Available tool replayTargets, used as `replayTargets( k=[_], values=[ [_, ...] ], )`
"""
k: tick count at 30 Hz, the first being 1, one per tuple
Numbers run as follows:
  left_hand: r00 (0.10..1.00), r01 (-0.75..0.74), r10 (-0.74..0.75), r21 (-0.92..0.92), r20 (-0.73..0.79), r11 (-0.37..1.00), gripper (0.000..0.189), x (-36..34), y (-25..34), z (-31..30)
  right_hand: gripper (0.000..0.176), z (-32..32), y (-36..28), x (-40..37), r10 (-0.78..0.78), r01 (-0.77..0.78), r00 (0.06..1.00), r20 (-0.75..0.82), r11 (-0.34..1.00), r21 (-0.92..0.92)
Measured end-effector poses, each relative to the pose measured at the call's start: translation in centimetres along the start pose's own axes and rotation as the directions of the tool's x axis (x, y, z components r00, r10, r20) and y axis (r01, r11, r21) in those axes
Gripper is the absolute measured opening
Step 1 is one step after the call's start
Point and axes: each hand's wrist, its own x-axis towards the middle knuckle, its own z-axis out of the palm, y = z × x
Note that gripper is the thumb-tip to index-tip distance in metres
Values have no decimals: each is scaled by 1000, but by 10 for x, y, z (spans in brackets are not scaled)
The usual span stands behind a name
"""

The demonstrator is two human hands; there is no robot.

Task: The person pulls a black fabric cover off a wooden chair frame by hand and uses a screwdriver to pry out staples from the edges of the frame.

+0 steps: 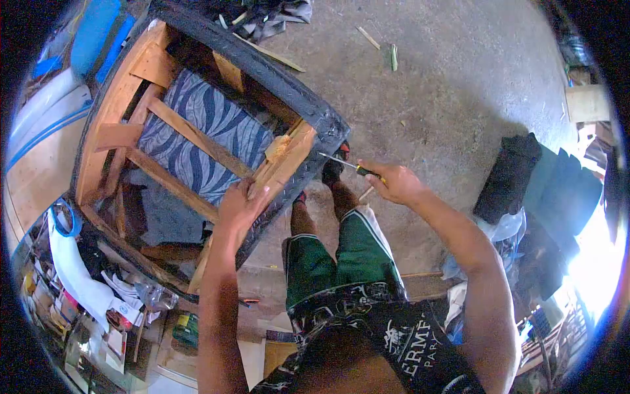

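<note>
An upturned wooden chair frame [118, 98] with dark padded edging and blue patterned fabric [203, 131] inside stands on the concrete floor. My left hand [241, 203] rests flat on the frame's near wooden rail, by the corner. My right hand [394, 184] grips a screwdriver [344, 164] with a yellow and black handle. Its metal tip points left at the frame's dark padded corner [328, 131]. My legs in green shorts stand just below that corner.
Scraps of wood and fabric lie on the floor at the top. Dark and blue cushions [538, 177] are stacked at the right. Cluttered tools, tape and papers [98, 295] fill the lower left. A blue and white board leans at the far left.
</note>
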Motion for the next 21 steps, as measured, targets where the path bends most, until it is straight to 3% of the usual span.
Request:
replayTargets(
  k=[1,3,4,6,8,10,12,14,15,17,18,20,21],
  values=[
    [1000,2,-2,-3,0,1000,70,-6,-2,-7,41,-4,-4,-1,0,-1,1000,6,999,37],
    [974,176,-189,106,122,979,69,-21,-4,-21,40,-8,-7,-1,5,-6,1000,12,997,73],
    [974,176,-189,104,126,979,69,-29,-9,-25,41,-8,-7,-1,-6,6,1000,5,998,64],
    [984,168,-171,55,46,984,67,-42,-19,-30,41,-16,-12,-1,-15,15,1000,-1,998,56],
    [986,168,-168,-11,17,986,66,-56,-24,-29,44,-38,-27,1,10,9,992,125,989,-145],
    [987,161,-162,-74,-3,984,64,-62,-16,-29,44,-45,-33,3,21,7,988,154,983,-182],
    [972,201,-183,114,-150,973,58,-65,-2,-24,46,-45,-26,9,29,13,983,183,974,-226],
    [965,224,-201,135,-167,965,56,-65,2,-23,46,-29,-9,14,-24,30,991,131,998,-50],
    [959,242,-212,155,-190,958,53,-62,4,-23,46,-29,-9,14,-20,27,991,130,998,-54],
    [960,239,-206,172,-192,956,53,-62,3,-22,44,-26,-12,10,79,-114,981,176,973,201],
    [958,241,-202,188,-202,952,53,-61,3,-22,44,-31,-17,10,79,-113,982,173,974,197],
    [962,227,-191,185,-194,956,54,-59,0,-22,42,-40,-27,10,38,-16,984,171,992,-126],
    [968,210,-177,187,-180,960,54,-60,-1,-22,42,-48,-34,10,40,-18,984,175,992,-123]
  ],
)
